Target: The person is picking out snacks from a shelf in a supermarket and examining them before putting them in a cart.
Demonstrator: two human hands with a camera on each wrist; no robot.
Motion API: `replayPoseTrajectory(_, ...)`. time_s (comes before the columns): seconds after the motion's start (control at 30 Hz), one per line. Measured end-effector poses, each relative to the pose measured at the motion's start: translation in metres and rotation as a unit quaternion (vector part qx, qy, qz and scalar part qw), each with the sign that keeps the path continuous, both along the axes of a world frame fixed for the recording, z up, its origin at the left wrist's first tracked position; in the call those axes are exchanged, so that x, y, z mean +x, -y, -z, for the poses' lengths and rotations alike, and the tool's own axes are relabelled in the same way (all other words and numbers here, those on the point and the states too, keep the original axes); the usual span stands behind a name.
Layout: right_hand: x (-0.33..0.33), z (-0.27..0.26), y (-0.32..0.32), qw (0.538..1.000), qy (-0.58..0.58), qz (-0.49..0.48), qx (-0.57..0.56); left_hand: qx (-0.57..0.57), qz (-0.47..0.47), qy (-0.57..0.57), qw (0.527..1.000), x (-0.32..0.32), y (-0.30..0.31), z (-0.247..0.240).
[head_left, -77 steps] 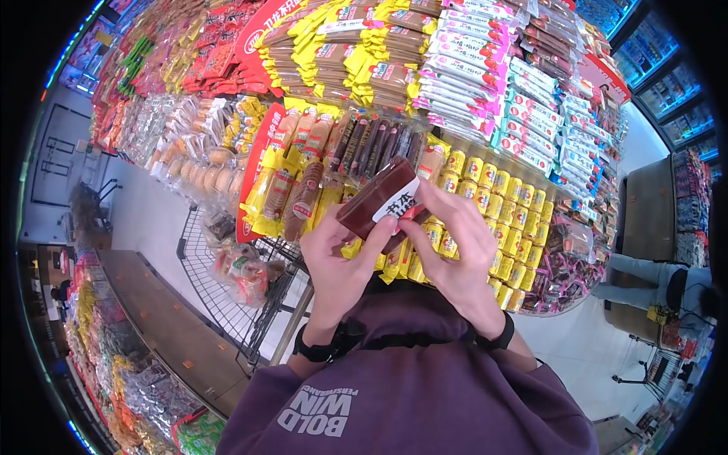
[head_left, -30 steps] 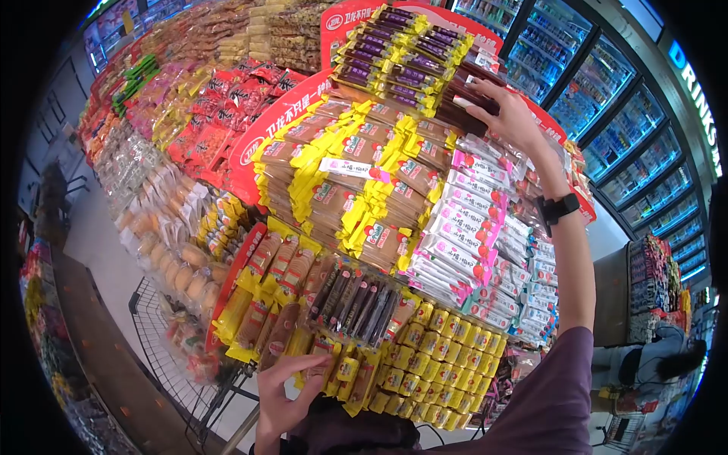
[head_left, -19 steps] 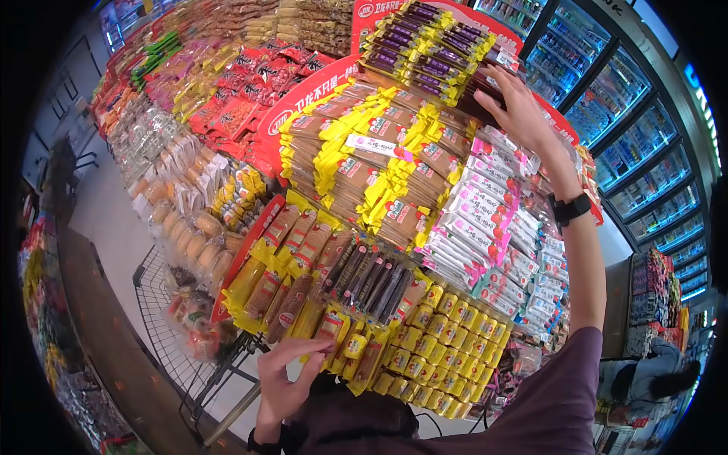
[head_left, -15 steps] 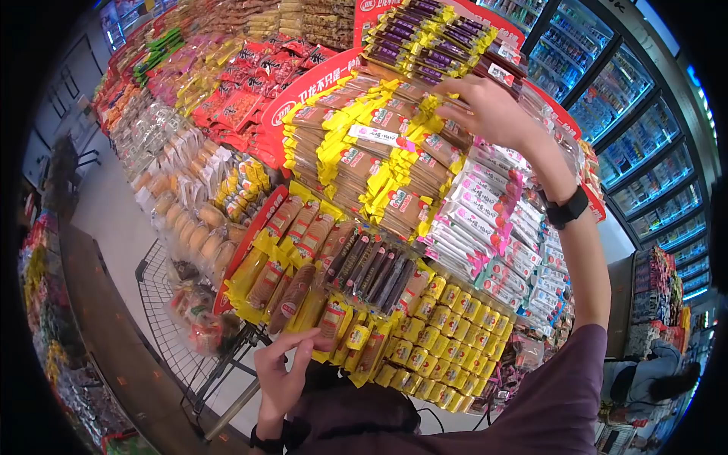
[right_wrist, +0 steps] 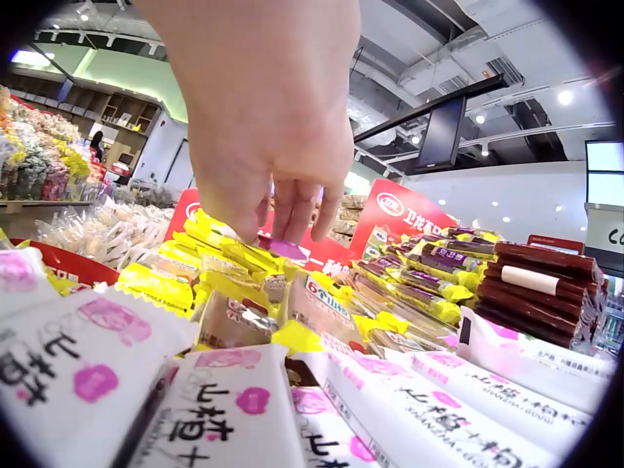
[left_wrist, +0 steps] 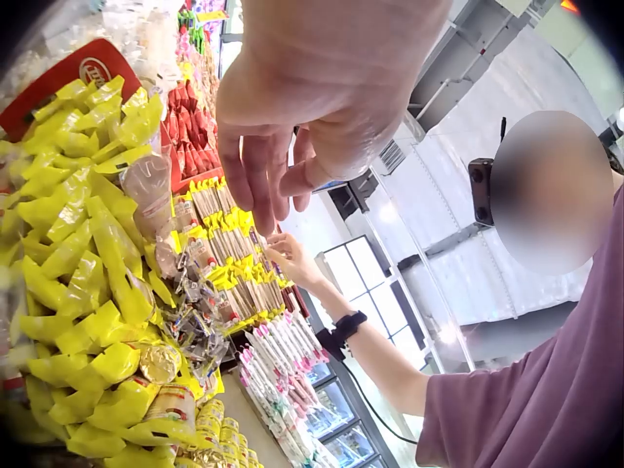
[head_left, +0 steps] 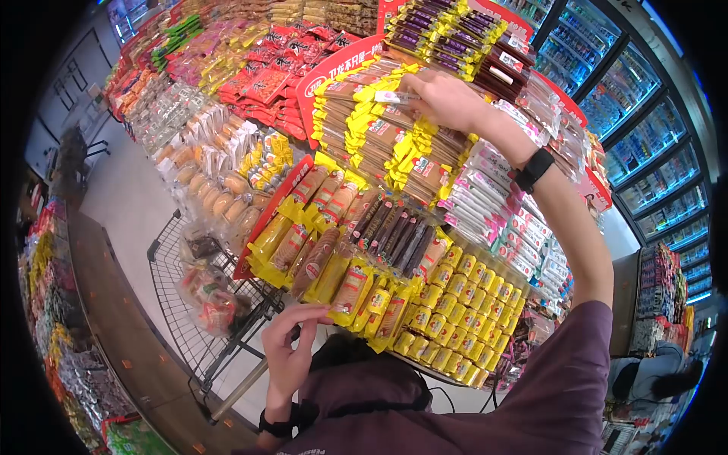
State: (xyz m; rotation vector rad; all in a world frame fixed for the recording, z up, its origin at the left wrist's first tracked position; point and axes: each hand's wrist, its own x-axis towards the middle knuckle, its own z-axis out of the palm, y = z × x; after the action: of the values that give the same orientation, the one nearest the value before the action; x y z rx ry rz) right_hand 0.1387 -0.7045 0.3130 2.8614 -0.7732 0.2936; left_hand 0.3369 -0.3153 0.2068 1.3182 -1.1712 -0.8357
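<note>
My right hand reaches over the pile of flat brown snacks in yellow wrappers. Its fingers pinch one end of a white-and-pink snack bar lying on top of that pile. The right wrist view shows the bar's pink end at the fingertips, under the hand. Down at the front edge of the display, my left hand holds nothing, its fingers loosely bent beside a yellow-wrapped snack. In the left wrist view this hand hangs above yellow packets.
Dark red packs lie at the back right, beside purple-and-yellow bars. White-and-pink bars fill the right side. Small yellow rolls are at the front. A wire cart stands left; drinks fridges line the right.
Both hands held a dark red pack earlier. The right hand then went to the dark red stack at the back, left it, and moved left to the white-and-pink bar. The left hand stayed low.
</note>
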Motion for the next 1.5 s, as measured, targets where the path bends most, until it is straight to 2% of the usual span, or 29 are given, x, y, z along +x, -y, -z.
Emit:
replayPoseTrajectory(0.1,-0.004,-0.001,0.003,0.995,0.037,-0.038,-0.080,0.007,0.000,-0.009,1.000,0.006,-0.003,0.000)
replayPoseTrajectory(0.23,-0.008,-0.011,-0.007,0.988,0.067,-0.025,-0.135,0.022,0.015,-0.020,0.999,0.017,-0.003,-0.008)
replayPoseTrajectory(0.33,-0.007,-0.025,-0.024,0.986,0.135,0.007,-0.102,0.029,0.018,-0.055,0.998,0.027,-0.006,-0.006)
replayPoseTrajectory(0.47,0.015,-0.025,-0.103,0.974,0.223,-0.032,0.009,-0.009,0.023,-0.115,0.993,0.032,-0.004,-0.003)
replayPoseTrajectory(0.53,0.032,-0.016,-0.163,0.973,0.209,-0.059,0.075,0.004,0.029,-0.178,0.984,0.033,-0.001,-0.009)
replayPoseTrajectory(0.67,0.062,0.022,-0.247,0.948,0.218,-0.121,0.200,-0.044,0.033,-0.205,0.977,0.032,0.002,-0.013)
replayPoseTrajectory(0.73,0.071,0.043,-0.270,0.941,0.227,-0.150,0.200,-0.072,0.020,-0.186,0.980,0.030,0.002,-0.012)
replayPoseTrajectory(0.77,0.075,0.046,-0.279,0.940,0.231,-0.151,0.200,-0.063,0.007,-0.218,0.974,0.029,0.001,-0.014)
replayPoseTrajectory(0.9,0.084,0.053,-0.308,0.935,0.260,-0.129,0.205,-0.060,-0.015,-0.203,0.977,0.041,-0.007,-0.008)
replayPoseTrajectory(1.03,0.089,0.060,-0.322,0.832,0.410,-0.020,0.372,-0.086,-0.017,-0.248,0.965,0.046,-0.014,-0.012)
replayPoseTrajectory(1.13,0.090,0.073,-0.329,0.741,0.459,0.026,0.490,-0.103,-0.007,-0.223,0.969,0.060,-0.020,-0.014)
replayPoseTrajectory(1.17,0.094,0.072,-0.334,0.726,0.483,0.036,0.488,-0.096,-0.014,-0.238,0.966,0.063,-0.021,-0.017)
replayPoseTrajectory(1.3,0.106,0.077,-0.343,0.766,0.513,-0.005,0.387,-0.134,-0.017,-0.230,0.964,0.072,-0.027,-0.006)
replayPoseTrajectory(1.4,0.111,0.079,-0.346,0.799,0.516,-0.058,0.302,-0.209,-0.011,-0.119,0.970,0.082,-0.030,0.002)
replayPoseTrajectory(1.5,0.111,0.074,-0.350,0.835,0.491,-0.087,0.234,-0.210,-0.013,-0.122,0.970,0.086,-0.036,0.002)
